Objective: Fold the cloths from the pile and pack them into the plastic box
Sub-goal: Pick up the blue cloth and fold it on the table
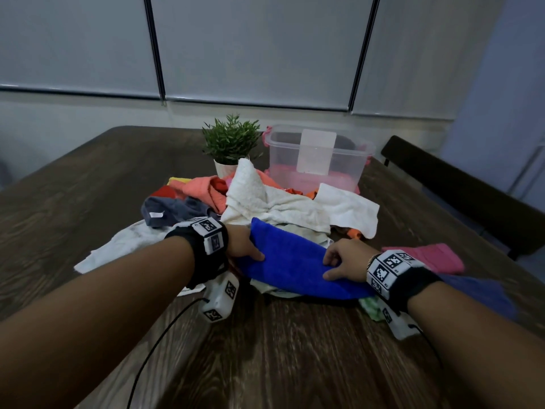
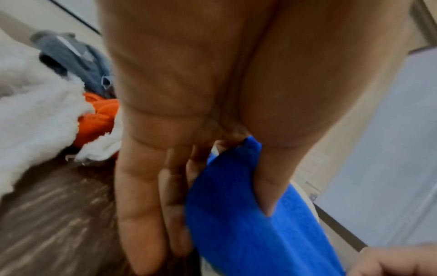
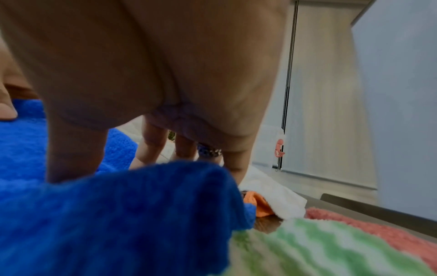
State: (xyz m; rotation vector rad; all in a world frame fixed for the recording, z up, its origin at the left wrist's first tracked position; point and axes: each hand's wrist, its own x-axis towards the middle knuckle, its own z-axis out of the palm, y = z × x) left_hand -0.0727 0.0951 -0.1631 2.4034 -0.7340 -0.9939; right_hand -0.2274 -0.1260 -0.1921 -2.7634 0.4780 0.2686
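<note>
Blue cloth [image 1: 292,268] lies across mid-frame, long axis running between our left hand [image 1: 243,245] and right hand [image 1: 345,262], each pinching an end; box [image 1: 320,156] sits beyond, upper right

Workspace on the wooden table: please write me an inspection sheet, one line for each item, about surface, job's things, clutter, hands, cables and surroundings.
Surface: dark wooden table, bare at the near edge.
Job's things: blue cloth lies in front of the pile of cloths; plastic box stands behind the pile, open, something pink at its bottom.
Clutter: potted plant left of the box; pink cloth apart at the right.
Hands: left hand pinches the blue cloth's left end, thumb on top; right hand grips its right end.
Cables: black cable runs from the left wrist camera towards the near table edge.
Surroundings: chair at the right; window blinds behind.
</note>
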